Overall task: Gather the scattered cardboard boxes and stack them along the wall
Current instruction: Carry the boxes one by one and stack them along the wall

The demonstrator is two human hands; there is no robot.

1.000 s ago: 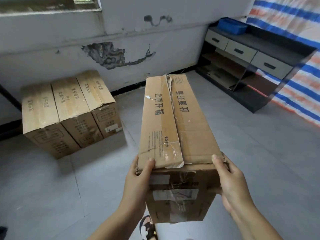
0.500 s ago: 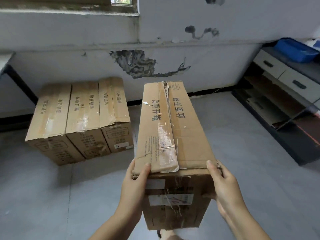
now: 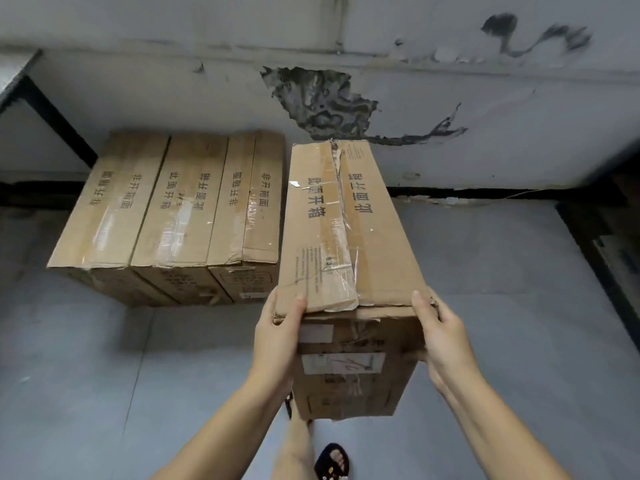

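grey concrete fills most of the frame: the floor (image 3: 104, 375) across the lower half and the wall (image 3: 173, 91) across the top, its paint peeled away in a dark patch (image 3: 318, 98) at upper centre, with a black skirting strip along its foot. at the upper left edge a dark slanted leg and pale top of some tabletop or frame shows, too cut off to name surely; dark furniture sits at the right edge, blurred. against the wall at centre left three cardboard boxes (image 3: 173, 216) lie side by side, touching, long sides running away from the wall, taped tops up. the carried box (image 3: 349, 244) is at centre frame, held off the floor just beside the right end of that row, its far end near the wall. it looks stiff but worn, its top flap torn and its tape peeling, so the flaps are a poor place to pull; it seems fairly light or moderate in weight, and the near corners are the sound hold. the left hand (image 3: 277, 337) grips the near left corner, thumb on top; the right hand (image 3: 446, 341) grips the near right corner likewise. a sandalled foot (image 3: 332, 462) shows at bottom centre.
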